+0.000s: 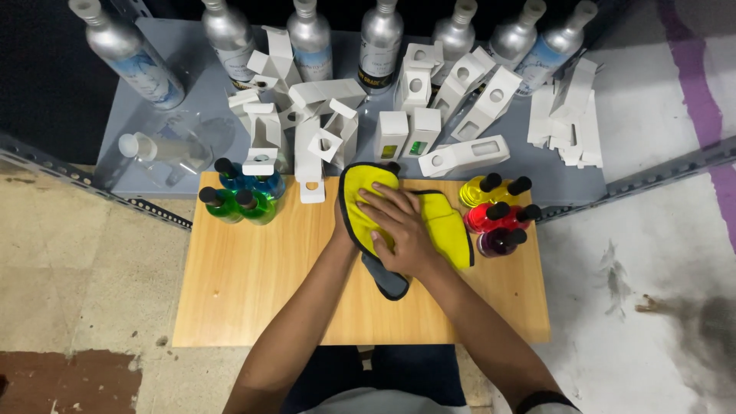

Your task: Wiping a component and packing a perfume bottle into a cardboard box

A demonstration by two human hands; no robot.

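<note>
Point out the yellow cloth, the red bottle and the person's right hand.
yellow cloth [451, 230]: head view, on its bare right part beside the hand.
red bottle [481, 219]: head view, on its red body below the black cap.
right hand [399, 230]: head view, on the back of the hand lying over the cloth.
</note>
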